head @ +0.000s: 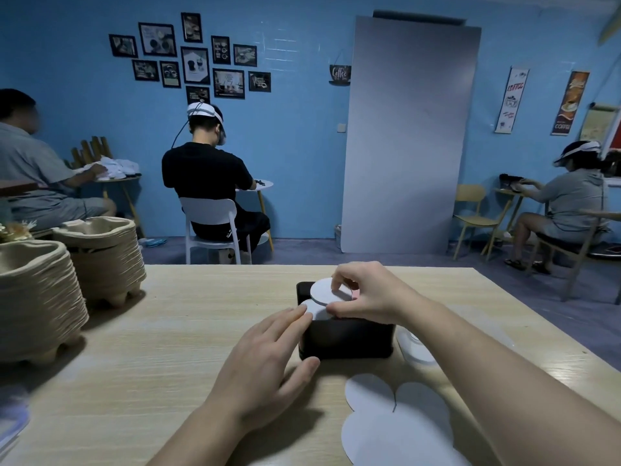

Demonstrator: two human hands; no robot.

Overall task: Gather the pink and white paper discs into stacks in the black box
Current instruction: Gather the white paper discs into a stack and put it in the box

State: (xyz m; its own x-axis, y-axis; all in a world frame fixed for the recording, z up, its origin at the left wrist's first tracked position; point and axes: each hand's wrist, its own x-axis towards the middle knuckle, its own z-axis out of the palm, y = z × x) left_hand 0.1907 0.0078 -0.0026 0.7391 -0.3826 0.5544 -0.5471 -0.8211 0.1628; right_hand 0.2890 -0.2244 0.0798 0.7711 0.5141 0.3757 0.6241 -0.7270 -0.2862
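Observation:
A black box [347,338] stands on the wooden table [174,331] in front of me. My right hand [366,294] is over its top and pinches a white paper disc [324,290] by the edge, tilted above the box. A second white disc [314,309] sticks out of the box just below it. My left hand [268,361] rests against the box's left side, fingers straight, fingertips touching that lower disc. Several white discs [396,418] lie overlapping on the table near me. More discs [415,346] sit right of the box, partly behind my right forearm.
Two tall stacks of brown pulp trays [97,253] [33,297] stand on the table's left side. Beyond the table's far edge, three people sit at small tables on chairs. A grey panel leans on the blue wall.

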